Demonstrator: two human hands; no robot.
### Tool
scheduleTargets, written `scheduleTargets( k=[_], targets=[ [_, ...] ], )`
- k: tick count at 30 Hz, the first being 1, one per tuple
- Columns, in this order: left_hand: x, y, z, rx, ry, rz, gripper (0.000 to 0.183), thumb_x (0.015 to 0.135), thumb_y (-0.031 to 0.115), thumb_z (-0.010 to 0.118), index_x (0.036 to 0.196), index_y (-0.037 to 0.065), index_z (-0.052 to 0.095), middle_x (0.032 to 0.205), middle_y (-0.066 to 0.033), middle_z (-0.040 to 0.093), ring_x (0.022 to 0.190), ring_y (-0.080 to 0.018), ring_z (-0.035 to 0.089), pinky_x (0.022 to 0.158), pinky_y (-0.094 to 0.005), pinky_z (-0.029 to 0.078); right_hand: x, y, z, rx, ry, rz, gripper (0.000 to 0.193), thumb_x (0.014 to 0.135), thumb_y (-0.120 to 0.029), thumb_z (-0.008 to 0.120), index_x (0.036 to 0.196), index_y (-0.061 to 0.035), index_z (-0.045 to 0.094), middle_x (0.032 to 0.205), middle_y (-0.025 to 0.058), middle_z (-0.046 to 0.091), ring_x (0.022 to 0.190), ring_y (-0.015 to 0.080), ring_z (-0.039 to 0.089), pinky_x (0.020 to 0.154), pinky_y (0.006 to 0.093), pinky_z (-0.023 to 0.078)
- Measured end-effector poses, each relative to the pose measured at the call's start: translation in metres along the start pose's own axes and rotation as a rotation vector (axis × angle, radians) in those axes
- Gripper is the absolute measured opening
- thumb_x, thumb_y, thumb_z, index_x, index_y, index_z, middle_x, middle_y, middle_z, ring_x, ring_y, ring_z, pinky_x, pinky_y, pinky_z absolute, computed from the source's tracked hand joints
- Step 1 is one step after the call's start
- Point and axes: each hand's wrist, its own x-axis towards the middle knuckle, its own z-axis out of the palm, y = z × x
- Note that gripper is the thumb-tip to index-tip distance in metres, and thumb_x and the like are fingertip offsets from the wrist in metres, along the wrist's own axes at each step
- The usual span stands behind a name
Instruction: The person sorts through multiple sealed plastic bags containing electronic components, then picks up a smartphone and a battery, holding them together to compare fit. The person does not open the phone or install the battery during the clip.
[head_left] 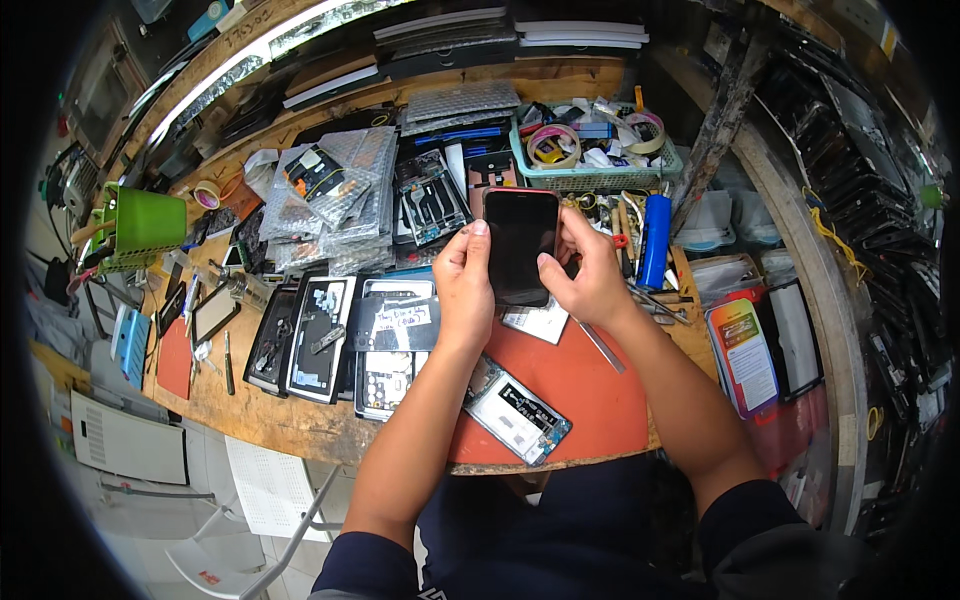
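The smartphone (pixel 521 250), screen dark, is held up at the red mat's (pixel 607 405) far end: left hand (pixel 465 268) gripping one side, right hand (pixel 588 265) the other. Best to hold the edges snugly without squeezing the glass. An opened phone (pixel 518 412) lies on the mat's near left part

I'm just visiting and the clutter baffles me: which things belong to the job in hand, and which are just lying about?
In the job:
dark-screened phone, held between left hand and right hand
probably the red mat

Apparently just lying about:
bubble-wrapped packs
green bin
blue cylinder
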Motion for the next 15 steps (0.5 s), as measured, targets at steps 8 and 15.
scheduleTargets(
  k=[8, 15],
  targets=[
    [-0.001, 0.005, 0.005, -0.071, -0.013, -0.009, 0.027, 0.109, 0.023, 0.054, 0.107, -0.001, 0.068, 0.102, -0.005, 0.071, 0.09, -0.009, 0.065, 0.081, -0.0248, 0.053, -0.002, -0.006, -0.002, 0.037, -0.052, 0.064, 0.044, 0.086, -0.001, 0.062, 0.129, 0.0049, 0.053, 0.095, 0.0072, 0.068, 0.08, 0.0084, 0.059, 0.071, 0.0247, 0.048],
    [0.0, 0.006, 0.008, -0.062, -0.031, -0.004, 0.027, 0.109, 0.023, 0.055, 0.106, 0.0, 0.068, 0.101, -0.0051, 0.071, 0.089, -0.0088, 0.065, 0.08, -0.0248, 0.053, 0.0, 0.002, 0.0, 0.017, 0.055, -0.01, 0.032, 0.086, -0.004, 0.068, 0.117, 0.0019, 0.06, 0.081, 0.0065, 0.069, 0.066, 0.008, 0.062, 0.06, 0.0257, 0.051]
  ],
)
